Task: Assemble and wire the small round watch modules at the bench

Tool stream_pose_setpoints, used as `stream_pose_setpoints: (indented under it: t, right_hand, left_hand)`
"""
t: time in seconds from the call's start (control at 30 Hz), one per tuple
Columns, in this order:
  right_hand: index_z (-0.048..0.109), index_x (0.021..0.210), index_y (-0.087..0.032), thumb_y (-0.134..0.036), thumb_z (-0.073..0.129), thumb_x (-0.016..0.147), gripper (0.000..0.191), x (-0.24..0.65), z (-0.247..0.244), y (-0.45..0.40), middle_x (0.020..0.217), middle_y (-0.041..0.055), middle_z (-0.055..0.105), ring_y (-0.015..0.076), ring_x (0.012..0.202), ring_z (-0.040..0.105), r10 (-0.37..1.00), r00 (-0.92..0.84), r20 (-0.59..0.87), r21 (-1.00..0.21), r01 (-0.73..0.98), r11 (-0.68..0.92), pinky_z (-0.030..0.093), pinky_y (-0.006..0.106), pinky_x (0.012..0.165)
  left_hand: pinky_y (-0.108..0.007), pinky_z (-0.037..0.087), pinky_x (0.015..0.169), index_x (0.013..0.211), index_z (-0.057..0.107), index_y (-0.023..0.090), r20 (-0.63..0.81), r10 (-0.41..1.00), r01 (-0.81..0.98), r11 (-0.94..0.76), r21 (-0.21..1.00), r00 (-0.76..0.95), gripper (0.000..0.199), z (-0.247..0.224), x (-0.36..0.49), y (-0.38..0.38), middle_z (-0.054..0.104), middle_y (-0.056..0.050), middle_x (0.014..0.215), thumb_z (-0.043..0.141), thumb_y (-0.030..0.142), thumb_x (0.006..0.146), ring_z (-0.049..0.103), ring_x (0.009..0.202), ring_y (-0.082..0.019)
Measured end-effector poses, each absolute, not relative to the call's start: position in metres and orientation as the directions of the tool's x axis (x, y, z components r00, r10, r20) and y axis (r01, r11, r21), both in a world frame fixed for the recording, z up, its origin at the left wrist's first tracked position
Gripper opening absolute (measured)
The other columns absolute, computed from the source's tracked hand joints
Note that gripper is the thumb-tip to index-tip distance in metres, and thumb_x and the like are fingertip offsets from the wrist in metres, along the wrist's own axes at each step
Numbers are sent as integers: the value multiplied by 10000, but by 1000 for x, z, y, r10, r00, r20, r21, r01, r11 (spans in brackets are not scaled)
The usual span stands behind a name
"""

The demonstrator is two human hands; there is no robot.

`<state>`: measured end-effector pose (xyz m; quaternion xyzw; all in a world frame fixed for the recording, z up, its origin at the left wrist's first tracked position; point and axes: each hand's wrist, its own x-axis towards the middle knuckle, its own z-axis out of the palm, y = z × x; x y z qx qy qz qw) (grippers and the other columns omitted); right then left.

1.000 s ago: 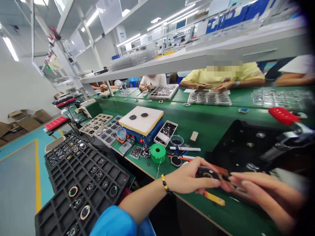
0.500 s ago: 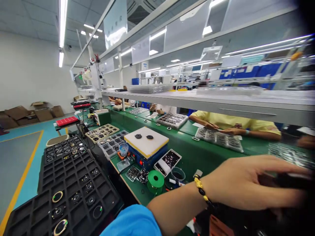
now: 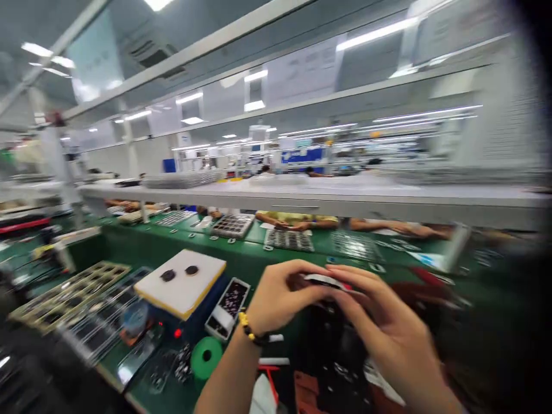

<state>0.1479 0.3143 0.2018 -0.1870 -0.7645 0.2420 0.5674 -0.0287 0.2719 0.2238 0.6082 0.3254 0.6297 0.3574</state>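
Observation:
My left hand [image 3: 280, 296], with a black-and-gold bracelet at the wrist, meets my right hand [image 3: 383, 316] above the workbench. Both hands have their fingers closed round a small, flat part with a pale, shiny rim [image 3: 324, 280]. Its exact kind is blurred and partly covered by the fingers. Below the hands lies dark material [image 3: 332, 351] with small pale bits on it. A reddish-brown piece [image 3: 305, 388] sits near its left edge.
To the left, a blue heating-plate-like box with a white top [image 3: 181, 284] carries two dark discs. Nearby are a white tray of tiny parts [image 3: 227, 307], a green spool [image 3: 206, 357] and compartment trays [image 3: 69, 293]. A long shelf [image 3: 328, 198] spans the bench; co-workers' arms show beyond.
The view has turned to the right. My right hand is now in sight, and my left hand has come together with it on the pale-rimmed part.

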Motion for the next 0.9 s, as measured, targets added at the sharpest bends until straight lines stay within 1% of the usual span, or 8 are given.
stream_pose_setpoints:
  t: [0.1, 0.2, 0.3, 0.37, 0.47, 0.6, 0.73, 0.9]
  right_hand:
    - [728, 1214, -339, -353, 621, 1035, 209, 145, 213, 311, 1296, 46, 682, 229, 1220, 662, 558, -290, 777, -599, -69, 798, 628, 310, 948]
    - [736, 1206, -334, -327, 614, 1040, 206, 145, 218, 308, 1308, 42, 678, 220, 1222, 660, 576, -295, 762, -625, -104, 774, 612, 318, 980]
    - [747, 1201, -325, -335, 612, 1040, 211, 147, 219, 306, 1321, 48, 673, 225, 1214, 663, 590, -307, 747, -643, -109, 758, 610, 329, 978]
    - [754, 1199, -321, -350, 613, 1038, 216, 148, 219, 307, 1311, 54, 679, 232, 1209, 665, 586, -318, 745, -644, -113, 757, 614, 336, 967]
    - [757, 1191, -309, -372, 609, 1038, 222, 149, 219, 310, 1296, 59, 688, 232, 1199, 670, 594, -325, 736, -654, -118, 747, 613, 336, 965]
    - [751, 1167, -293, -392, 617, 1035, 213, 150, 219, 312, 1265, 53, 701, 218, 1179, 675, 607, -326, 724, -670, -127, 731, 605, 312, 957]
    - [746, 1179, -296, -389, 614, 1039, 214, 150, 220, 311, 1270, 49, 696, 214, 1193, 664, 604, -334, 724, -669, -125, 733, 592, 307, 966]
    - [746, 1176, -318, -383, 597, 1049, 207, 149, 221, 310, 1282, 41, 688, 215, 1212, 651, 596, -342, 726, -661, -109, 742, 574, 322, 981]
  left_hand:
    - [-296, 605, 819, 1063, 795, 168, 555, 831, -39, -554, 831, 16, 285, 228, -31, 274, 793, -83, 1009, 844, 353, 851, 740, 875, -210]
    - [-306, 605, 854, 1041, 795, 170, 564, 825, -32, -563, 826, 37, 248, 230, -32, 274, 796, -87, 1032, 839, 333, 859, 738, 935, -224]
    - [-289, 594, 854, 1023, 799, 177, 573, 819, -17, -573, 819, 29, 232, 230, -32, 275, 795, -81, 1041, 854, 313, 843, 730, 969, -222]
    - [-281, 591, 833, 1012, 801, 175, 558, 830, -30, -557, 830, 26, 231, 229, -31, 276, 794, -77, 1024, 863, 305, 831, 730, 949, -217]
    - [-279, 595, 790, 1026, 801, 167, 514, 857, -64, -511, 857, 41, 251, 230, -31, 277, 792, -69, 947, 861, 319, 835, 735, 853, -199]
    - [-262, 592, 718, 1027, 804, 160, 492, 870, -55, -490, 870, 34, 271, 230, -29, 275, 787, -62, 895, 858, 345, 836, 725, 745, -174]
    - [-263, 591, 726, 1031, 805, 162, 492, 870, -32, -491, 871, 26, 278, 231, -28, 272, 789, -66, 909, 857, 350, 833, 723, 756, -177]
    - [-287, 597, 780, 1038, 801, 170, 512, 858, -12, -512, 859, 26, 253, 230, -29, 274, 789, -78, 979, 844, 329, 846, 728, 847, -204]
